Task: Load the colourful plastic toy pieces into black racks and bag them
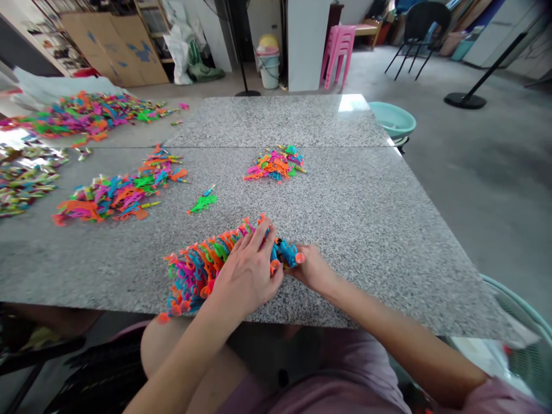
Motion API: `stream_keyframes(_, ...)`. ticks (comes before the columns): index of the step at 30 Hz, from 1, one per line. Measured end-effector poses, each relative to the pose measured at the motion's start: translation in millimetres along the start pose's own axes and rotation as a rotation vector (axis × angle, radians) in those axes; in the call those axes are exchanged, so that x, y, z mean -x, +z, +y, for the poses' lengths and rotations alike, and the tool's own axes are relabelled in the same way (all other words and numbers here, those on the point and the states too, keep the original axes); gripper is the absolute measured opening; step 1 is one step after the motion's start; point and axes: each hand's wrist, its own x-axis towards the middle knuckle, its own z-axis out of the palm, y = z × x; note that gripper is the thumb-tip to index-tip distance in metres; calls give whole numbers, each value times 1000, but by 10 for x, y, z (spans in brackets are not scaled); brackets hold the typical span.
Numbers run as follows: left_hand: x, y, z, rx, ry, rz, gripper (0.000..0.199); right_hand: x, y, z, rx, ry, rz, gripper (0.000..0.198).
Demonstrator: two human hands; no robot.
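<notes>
A tight row of small bright plastic toys, shaped like toy guns, stands along the table's front edge. They are orange, blue, green and pink with round orange tips. My left hand lies over the right part of the row, fingers on the far side and thumb on the near side, gripping it. At the right end of the row, my right hand is closed on a blue toy gun; its fingertips are partly hidden. A single green toy gun lies apart behind the row.
A small pile of toy guns lies mid-table, with a longer pile to its left. Farther left are a large heap and many thin yellow-green pieces. Beyond the speckled table stand a teal basin and pink stools.
</notes>
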Motion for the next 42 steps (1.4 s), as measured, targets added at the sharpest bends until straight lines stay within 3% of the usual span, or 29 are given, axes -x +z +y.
stream_keyframes(7,-10,7,-23,3,-53,35,63,-107,-62,-218,94,13,-71,10)
stream_keyframes(12,21,-108,5,-9,17,-29,64,-97,31,-217,107,1,-82,14)
stream_keyframes(14,34,-144,45,-6,16,-54,52,-94,-9,-129,89,-63,-109,19)
stream_keyframes(16,35,-152,80,11,-25,-49,34,-185,-167,10,53,-196,-244,25)
stream_keyframes(18,28,-144,100,37,-64,-46,24,-438,-404,127,68,-285,-433,26)
stream_keyframes(19,26,-138,106,51,-78,-49,22,-626,-515,143,116,-277,-461,24)
stream_keyframes(22,34,-107,107,90,-109,-67,21,-1349,-615,-52,382,-290,-112,31)
stream_keyframes(24,46,-46,86,100,-115,-68,23,-1875,-426,-339,519,-464,-27,43)
stream_keyframes(27,44,144,17,55,-51,-55,31,-2590,77,-781,661,-730,-64,47)
stream_keyframes(30,7,356,-47,-21,2,13,30,-3073,499,-1020,758,-799,-98,41)
stream_keyframes(32,-10,405,-47,-34,-9,65,26,-3207,611,-1029,776,-785,-132,32)
stream_keyframes(36,24,204,8,95,-29,19,29,-2996,387,-749,673,-634,-101,25)
stream_keyframes(39,66,-10,-16,178,-78,-55,28,-2449,10,-355,266,-346,-11,18)
stream_keyframes(42,106,-130,-117,177,-49,-117,27,-1683,-282,70,-188,-117,-85,9)
